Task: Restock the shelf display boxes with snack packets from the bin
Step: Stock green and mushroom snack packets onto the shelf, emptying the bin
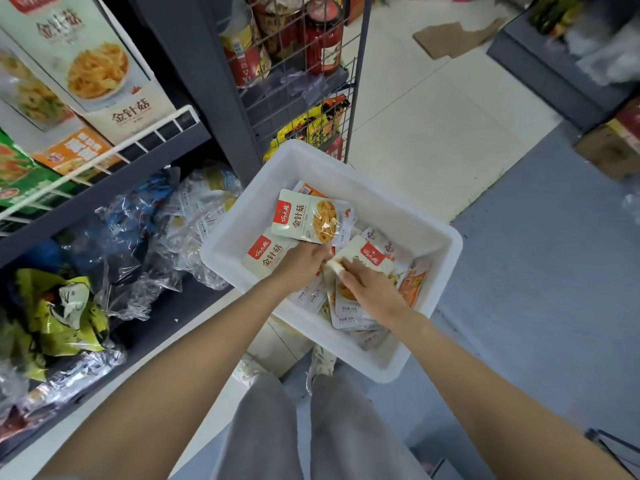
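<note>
Left hand (pixel 300 263): fingers curled on 1 white snack packet (pixel 309 216), held above the bin (pixel 429 233). Right hand (pixel 369 284): fingers grip another white packet (pixel 372 255) among loose packets inside. White bin on floor beside shelf (pixel 114 188); display boxes (pixel 104 57) on it.

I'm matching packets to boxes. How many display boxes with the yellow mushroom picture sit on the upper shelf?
1 clearly: the white enoki mushroom display box at top left, behind the white wire rail. A blurred box left of it may be another.
</note>
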`<state>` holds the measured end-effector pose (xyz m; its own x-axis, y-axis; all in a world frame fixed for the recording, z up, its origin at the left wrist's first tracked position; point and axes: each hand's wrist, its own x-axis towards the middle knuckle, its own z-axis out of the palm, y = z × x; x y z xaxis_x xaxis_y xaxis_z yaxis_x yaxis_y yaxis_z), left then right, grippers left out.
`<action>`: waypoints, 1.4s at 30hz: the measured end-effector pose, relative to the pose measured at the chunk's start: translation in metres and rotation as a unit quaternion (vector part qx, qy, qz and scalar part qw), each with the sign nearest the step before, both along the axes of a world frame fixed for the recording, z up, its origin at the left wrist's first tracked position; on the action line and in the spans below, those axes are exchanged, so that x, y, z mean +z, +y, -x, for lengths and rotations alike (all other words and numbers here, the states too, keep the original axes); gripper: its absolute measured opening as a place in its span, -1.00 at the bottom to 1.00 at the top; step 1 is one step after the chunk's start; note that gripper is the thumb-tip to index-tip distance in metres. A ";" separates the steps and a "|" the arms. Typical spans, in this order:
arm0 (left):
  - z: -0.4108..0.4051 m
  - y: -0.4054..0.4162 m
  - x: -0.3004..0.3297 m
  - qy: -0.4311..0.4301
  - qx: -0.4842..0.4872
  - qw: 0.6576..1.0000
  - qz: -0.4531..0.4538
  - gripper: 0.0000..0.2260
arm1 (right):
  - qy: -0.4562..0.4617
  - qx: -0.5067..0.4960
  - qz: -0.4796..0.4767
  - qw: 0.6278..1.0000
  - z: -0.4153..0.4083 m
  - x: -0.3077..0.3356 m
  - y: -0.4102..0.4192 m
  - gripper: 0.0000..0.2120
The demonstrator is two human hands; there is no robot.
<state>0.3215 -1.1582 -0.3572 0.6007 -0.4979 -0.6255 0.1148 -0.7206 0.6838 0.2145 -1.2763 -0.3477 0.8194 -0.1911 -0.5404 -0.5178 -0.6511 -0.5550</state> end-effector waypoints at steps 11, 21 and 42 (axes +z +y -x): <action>-0.018 0.038 0.010 0.026 0.155 0.987 0.021 -0.64 | 0.056 -0.158 0.031 0.985 -0.008 -0.023 -0.014 -0.25; -0.026 0.058 0.032 -0.011 0.291 0.954 0.073 -0.83 | -0.034 -0.242 0.059 0.968 -0.026 -0.006 -0.012 -0.57; -0.143 0.185 0.214 -0.398 0.365 0.831 0.131 -0.79 | -0.357 -0.028 -0.002 0.934 -0.204 0.207 0.092 -0.87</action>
<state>0.4648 -0.9735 -0.1428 0.9741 0.1253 0.1881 -0.1083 -0.4717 0.8751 0.4186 -1.1844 -0.1404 0.9600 -0.2427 0.1395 -0.0472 -0.6317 -0.7737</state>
